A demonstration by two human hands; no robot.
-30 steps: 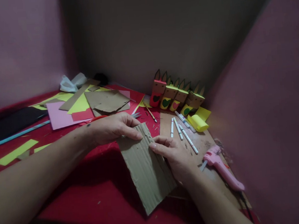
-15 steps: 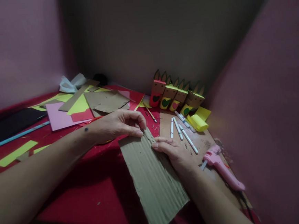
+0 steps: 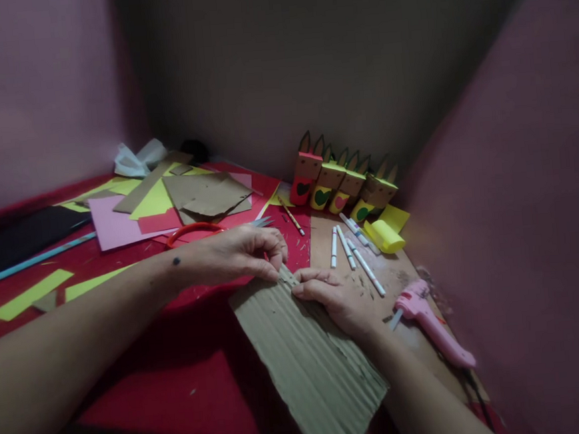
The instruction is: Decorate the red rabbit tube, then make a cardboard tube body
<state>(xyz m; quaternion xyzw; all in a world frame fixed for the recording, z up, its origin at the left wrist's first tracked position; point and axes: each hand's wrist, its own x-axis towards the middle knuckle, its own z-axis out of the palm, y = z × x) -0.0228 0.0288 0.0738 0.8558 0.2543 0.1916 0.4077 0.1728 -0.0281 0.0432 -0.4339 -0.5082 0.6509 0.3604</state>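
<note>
A rectangular piece of corrugated cardboard (image 3: 305, 356), its ridges running lengthwise, is held tilted above the red cloth (image 3: 173, 393). At its far edge my left hand (image 3: 247, 250) is closed, thumb and fingers pinching the corner. My right hand (image 3: 333, 297) grips the right edge close beside it, thumb on top and the fingers partly hidden. Small torn bits show on the cardboard between the two hands. Just beyond my left wrist lie scissors with red handles (image 3: 190, 230), partly covered by the hand.
Behind stand several paper-covered figures with hearts (image 3: 320, 196). White markers (image 3: 366, 268), a yellow paper roll (image 3: 385, 235) and a pink glue gun (image 3: 435, 322) with a cord lie on a board at right. A pencil (image 3: 292, 217), pink paper (image 3: 119, 223) and cardboard scraps (image 3: 207, 195) lie farther back.
Both hands have moved slightly down, toward me, and the cardboard's near end has swung to the right. The scissors behind my left wrist now show more.
</note>
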